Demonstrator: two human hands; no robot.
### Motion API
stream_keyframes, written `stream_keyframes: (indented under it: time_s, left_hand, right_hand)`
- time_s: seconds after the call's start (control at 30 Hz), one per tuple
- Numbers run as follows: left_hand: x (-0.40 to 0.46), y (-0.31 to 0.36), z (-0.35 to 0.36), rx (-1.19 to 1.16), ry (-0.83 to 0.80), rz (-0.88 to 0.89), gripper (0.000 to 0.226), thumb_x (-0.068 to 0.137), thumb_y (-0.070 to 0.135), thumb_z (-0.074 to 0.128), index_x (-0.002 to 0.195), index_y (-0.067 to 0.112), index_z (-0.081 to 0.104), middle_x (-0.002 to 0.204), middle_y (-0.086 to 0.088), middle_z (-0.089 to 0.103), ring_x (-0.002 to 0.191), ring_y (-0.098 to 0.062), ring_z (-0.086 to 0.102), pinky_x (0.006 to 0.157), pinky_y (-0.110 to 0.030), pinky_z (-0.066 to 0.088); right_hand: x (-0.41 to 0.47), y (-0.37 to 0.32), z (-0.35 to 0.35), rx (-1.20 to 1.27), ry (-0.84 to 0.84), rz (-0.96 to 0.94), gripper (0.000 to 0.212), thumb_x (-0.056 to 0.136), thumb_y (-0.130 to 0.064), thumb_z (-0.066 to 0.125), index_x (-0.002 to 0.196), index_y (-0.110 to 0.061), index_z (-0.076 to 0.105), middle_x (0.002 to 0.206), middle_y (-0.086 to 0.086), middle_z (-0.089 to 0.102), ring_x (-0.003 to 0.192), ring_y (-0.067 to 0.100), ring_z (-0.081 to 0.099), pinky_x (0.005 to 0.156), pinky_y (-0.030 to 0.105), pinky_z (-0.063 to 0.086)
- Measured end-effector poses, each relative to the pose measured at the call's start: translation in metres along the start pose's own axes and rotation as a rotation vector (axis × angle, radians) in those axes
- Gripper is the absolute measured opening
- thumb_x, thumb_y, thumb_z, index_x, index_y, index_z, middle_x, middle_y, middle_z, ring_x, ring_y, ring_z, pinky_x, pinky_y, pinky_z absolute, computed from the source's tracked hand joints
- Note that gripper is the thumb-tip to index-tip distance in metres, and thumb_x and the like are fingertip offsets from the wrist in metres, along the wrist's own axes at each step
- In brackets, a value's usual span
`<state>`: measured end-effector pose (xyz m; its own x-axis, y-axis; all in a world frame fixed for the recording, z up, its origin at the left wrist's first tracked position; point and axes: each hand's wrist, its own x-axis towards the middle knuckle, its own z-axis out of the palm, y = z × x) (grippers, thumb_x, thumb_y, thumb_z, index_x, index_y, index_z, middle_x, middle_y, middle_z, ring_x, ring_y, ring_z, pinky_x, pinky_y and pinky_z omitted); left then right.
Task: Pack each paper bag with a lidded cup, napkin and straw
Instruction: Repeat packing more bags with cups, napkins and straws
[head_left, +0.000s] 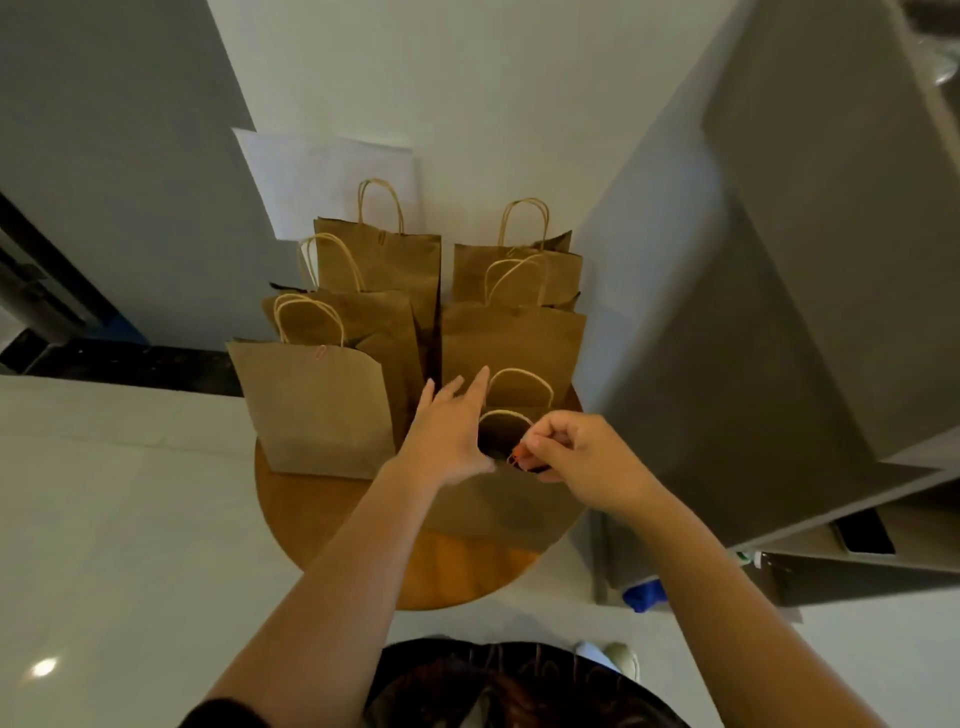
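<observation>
- Your left hand (449, 434) lay with straight fingers against the left side of the nearest paper bag (498, 499), which stood at the near right edge of the round wooden table (322, 519)
- Your right hand (576, 457) pinched a small orange clip (516, 458) between thumb and fingertips at that bag's open mouth, beside its paper handle (506, 415)
- Five more brown paper bags stood upright in two rows toward the far edge of the table: the front left bag (317, 410), closed at the top with a clip (320, 352), the middle left bag (374, 332), the back left bag (384, 260), the middle right bag (514, 338) and the back right bag (519, 270)
- What the open bag held could not be made out; no cup, napkin or straw showed
- A white sheet (322, 176) leaned on the wall behind the bags, and a grey cabinet (779, 312) stood to the right
</observation>
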<state>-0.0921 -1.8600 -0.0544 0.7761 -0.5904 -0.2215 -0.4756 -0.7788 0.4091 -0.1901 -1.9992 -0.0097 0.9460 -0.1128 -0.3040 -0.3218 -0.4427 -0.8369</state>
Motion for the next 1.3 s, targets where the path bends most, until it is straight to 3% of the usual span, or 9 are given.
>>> stream_keyframes:
  time_s: [0.1, 0.17, 0.23, 0.27, 0.5, 0.6, 1.0, 1.1, 1.3]
  left_hand:
    - [0.008, 0.0, 0.009, -0.217, 0.039, -0.026, 0.086, 0.082, 0.027, 0.072, 0.149, 0.02, 0.019, 0.1, 0.006, 0.064, 0.106, -0.015, 0.058, 0.113, -0.04, 0.028]
    - [0.01, -0.001, 0.011, -0.247, 0.022, -0.011, 0.046, 0.086, 0.023, 0.067, 0.129, 0.017, 0.052, 0.095, 0.003, 0.062, 0.096, -0.018, 0.061, 0.092, -0.034, 0.047]
    - [0.012, -0.002, 0.011, -0.251, 0.004, -0.022, 0.014, 0.088, 0.022, 0.064, 0.101, 0.017, 0.065, 0.098, -0.002, 0.063, 0.094, -0.02, 0.061, 0.082, -0.033, 0.048]
    - [0.013, -0.003, 0.012, -0.261, -0.008, -0.034, 0.009, 0.09, 0.022, 0.062, 0.096, 0.017, 0.066, 0.097, -0.002, 0.065, 0.093, -0.019, 0.061, 0.082, -0.032, 0.048]
    - [0.015, -0.007, 0.012, -0.23, -0.067, -0.065, 0.021, 0.096, 0.024, 0.053, 0.106, 0.017, 0.069, 0.101, -0.001, 0.068, 0.092, -0.017, 0.061, 0.086, -0.033, 0.047]
    - [0.017, -0.008, 0.012, -0.206, -0.1, -0.052, 0.022, 0.096, 0.024, 0.051, 0.105, 0.016, 0.07, 0.096, -0.004, 0.068, 0.084, -0.017, 0.059, 0.08, -0.032, 0.047]
    - [0.021, -0.012, 0.01, -0.265, -0.09, -0.075, 0.021, 0.095, 0.024, 0.052, 0.102, 0.016, 0.07, 0.091, -0.003, 0.068, 0.085, -0.018, 0.061, 0.081, -0.035, 0.05]
    - [0.022, -0.013, 0.009, -0.264, -0.089, -0.081, 0.02, 0.096, 0.024, 0.052, 0.101, 0.015, 0.07, 0.091, -0.004, 0.068, 0.085, -0.018, 0.061, 0.078, -0.032, 0.048]
    - [0.022, -0.013, 0.008, -0.249, -0.098, -0.057, 0.02, 0.096, 0.024, 0.051, 0.101, 0.015, 0.069, 0.092, -0.004, 0.067, 0.085, -0.018, 0.062, 0.079, -0.032, 0.048]
  right_hand:
    - [0.011, 0.01, 0.01, -0.127, -0.001, 0.016, 0.016, 0.096, -0.023, 0.05, 0.087, -0.022, 0.062, 0.088, -0.004, 0.064, 0.084, 0.011, 0.061, 0.078, 0.024, 0.053]
    - [0.02, 0.013, 0.013, -0.168, 0.051, 0.001, 0.017, 0.097, -0.021, 0.049, 0.084, -0.023, 0.059, 0.08, -0.008, 0.059, 0.075, 0.007, 0.056, 0.07, 0.02, 0.046]
    - [0.03, 0.015, 0.014, -0.222, 0.103, -0.011, 0.016, 0.097, -0.018, 0.048, 0.086, -0.02, 0.06, 0.079, -0.008, 0.058, 0.075, 0.007, 0.055, 0.07, 0.02, 0.043]
    - [0.036, 0.016, 0.015, -0.257, 0.112, -0.012, 0.016, 0.097, -0.018, 0.047, 0.088, -0.019, 0.061, 0.082, -0.006, 0.06, 0.078, 0.01, 0.057, 0.072, 0.022, 0.046]
    - [0.061, 0.014, 0.021, -0.487, 0.042, 0.023, 0.017, 0.1, -0.021, 0.041, 0.098, -0.018, 0.056, 0.093, 0.005, 0.063, 0.078, 0.019, 0.063, 0.078, 0.038, 0.056]
    - [0.068, 0.013, 0.022, -0.536, 0.037, 0.037, 0.015, 0.1, -0.021, 0.04, 0.093, -0.019, 0.054, 0.094, 0.005, 0.063, 0.074, 0.019, 0.064, 0.074, 0.036, 0.057]
    - [0.076, 0.012, 0.024, -0.593, 0.01, 0.017, 0.014, 0.1, -0.019, 0.041, 0.091, -0.019, 0.052, 0.087, 0.005, 0.063, 0.074, 0.021, 0.062, 0.074, 0.038, 0.055]
    - [0.077, 0.014, 0.026, -0.553, -0.047, 0.019, 0.017, 0.1, -0.016, 0.041, 0.093, -0.017, 0.057, 0.085, 0.004, 0.062, 0.073, 0.018, 0.062, 0.071, 0.031, 0.054]
    - [0.079, 0.015, 0.026, -0.516, -0.076, 0.047, 0.018, 0.099, -0.013, 0.043, 0.102, -0.014, 0.06, 0.087, 0.005, 0.062, 0.077, 0.021, 0.063, 0.074, 0.033, 0.056]
